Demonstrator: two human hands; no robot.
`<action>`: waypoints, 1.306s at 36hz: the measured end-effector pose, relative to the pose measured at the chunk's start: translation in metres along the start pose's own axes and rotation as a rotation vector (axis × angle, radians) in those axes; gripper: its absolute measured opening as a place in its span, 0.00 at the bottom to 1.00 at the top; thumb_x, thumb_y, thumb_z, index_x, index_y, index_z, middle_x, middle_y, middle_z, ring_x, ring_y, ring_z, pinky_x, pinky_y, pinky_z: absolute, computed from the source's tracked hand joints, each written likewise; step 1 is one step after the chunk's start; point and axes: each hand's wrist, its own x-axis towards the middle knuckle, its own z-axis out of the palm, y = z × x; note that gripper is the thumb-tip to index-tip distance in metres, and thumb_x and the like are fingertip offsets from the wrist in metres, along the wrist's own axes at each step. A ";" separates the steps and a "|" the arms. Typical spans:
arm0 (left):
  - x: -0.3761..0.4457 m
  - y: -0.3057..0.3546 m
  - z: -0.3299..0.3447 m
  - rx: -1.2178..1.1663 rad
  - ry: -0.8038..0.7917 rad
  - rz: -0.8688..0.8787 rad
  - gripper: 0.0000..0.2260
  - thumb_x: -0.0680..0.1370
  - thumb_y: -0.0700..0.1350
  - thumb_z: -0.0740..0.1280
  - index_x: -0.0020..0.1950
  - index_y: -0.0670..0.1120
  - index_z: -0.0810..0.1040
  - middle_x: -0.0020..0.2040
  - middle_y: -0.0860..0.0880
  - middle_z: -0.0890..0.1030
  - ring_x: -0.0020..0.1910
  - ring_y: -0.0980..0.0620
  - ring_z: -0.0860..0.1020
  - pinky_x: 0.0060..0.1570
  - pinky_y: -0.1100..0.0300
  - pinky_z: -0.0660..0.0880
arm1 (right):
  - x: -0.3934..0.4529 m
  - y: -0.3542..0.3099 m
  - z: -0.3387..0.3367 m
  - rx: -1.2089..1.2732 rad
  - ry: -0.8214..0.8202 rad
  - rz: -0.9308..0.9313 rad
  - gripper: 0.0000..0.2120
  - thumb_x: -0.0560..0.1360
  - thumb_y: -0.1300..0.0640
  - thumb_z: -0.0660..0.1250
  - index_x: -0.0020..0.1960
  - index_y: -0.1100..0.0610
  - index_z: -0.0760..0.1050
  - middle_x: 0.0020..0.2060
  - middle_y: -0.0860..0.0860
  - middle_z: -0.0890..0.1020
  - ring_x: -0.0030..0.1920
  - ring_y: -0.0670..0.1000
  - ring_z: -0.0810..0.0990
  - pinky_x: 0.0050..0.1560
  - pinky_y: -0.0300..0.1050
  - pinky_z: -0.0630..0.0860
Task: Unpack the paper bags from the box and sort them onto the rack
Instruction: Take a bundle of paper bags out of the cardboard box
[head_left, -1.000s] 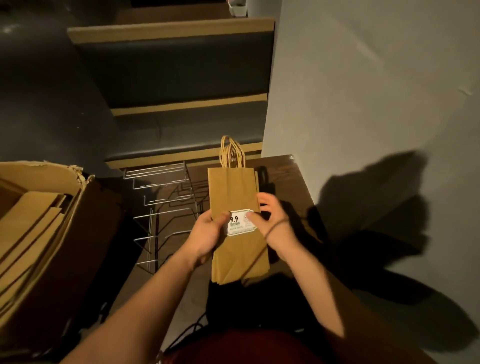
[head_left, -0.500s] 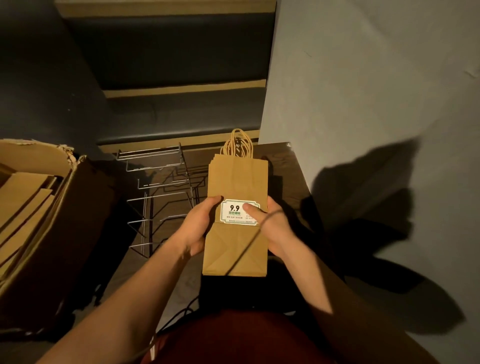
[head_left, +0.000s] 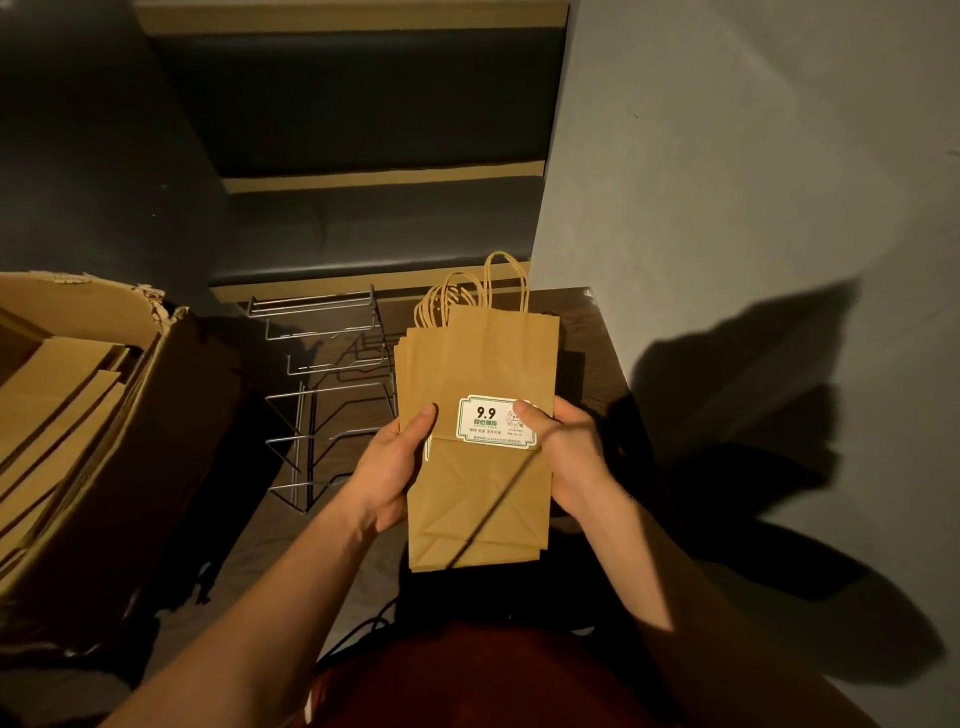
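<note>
At your far left stands the cardboard box (head_left: 104, 441), its top flap torn and ragged, with more flat brown paper bags (head_left: 57, 395) stacked on edge inside it. Just right of the box, on the dark bench (head_left: 587, 353), sits the wire rack (head_left: 322, 395), a stepped set of metal tiers with nothing visible in its slots. A dark padded seat with tan trim (head_left: 374, 228) runs behind the rack.

Your left hand (head_left: 395, 467) grips the left edge of a stack of paper bags (head_left: 478, 415), thumb pressed on the front face and fingers curled behind. The stack is held flat toward you, just right of the rack and above the bench, bottoms nearest you and the twisted paper handles (head_left: 467, 291) pointing away. The front bag sits slightly offset to the right, so the edges of the bags behind it fan out on the left. A white label (head_left: 493, 421) reading "9.9" with green print sits across the middle of the front bag.

Your right hand (head_left: 566, 452) clamps the right edge of the same stack, its thumb lying over the right end of the label. The two hands are apart, one on each side of the stack.

To the right, a pale wall (head_left: 753, 182) carries the dark shadow of your arms and the bags. Your red top (head_left: 467, 675) shows at the bottom of the view.
</note>
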 end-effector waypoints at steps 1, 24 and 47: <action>0.000 0.000 -0.002 -0.007 0.006 -0.004 0.14 0.82 0.47 0.62 0.60 0.40 0.79 0.54 0.40 0.84 0.47 0.45 0.84 0.48 0.51 0.82 | 0.002 -0.002 -0.001 -0.009 -0.008 0.025 0.10 0.74 0.60 0.71 0.55 0.58 0.80 0.46 0.54 0.86 0.47 0.55 0.85 0.52 0.52 0.81; 0.015 -0.006 0.013 0.050 0.154 0.088 0.05 0.80 0.43 0.66 0.53 0.44 0.79 0.47 0.44 0.86 0.43 0.48 0.84 0.50 0.49 0.80 | -0.008 -0.003 -0.018 -0.549 0.198 -0.193 0.09 0.74 0.47 0.71 0.40 0.50 0.75 0.50 0.48 0.79 0.52 0.49 0.77 0.47 0.39 0.71; 0.017 -0.004 0.014 -0.006 0.162 0.084 0.06 0.80 0.43 0.65 0.54 0.43 0.79 0.48 0.44 0.85 0.44 0.47 0.84 0.47 0.49 0.82 | 0.012 -0.004 -0.033 -0.062 -0.015 0.107 0.01 0.73 0.63 0.71 0.43 0.60 0.80 0.37 0.55 0.85 0.38 0.54 0.84 0.39 0.46 0.78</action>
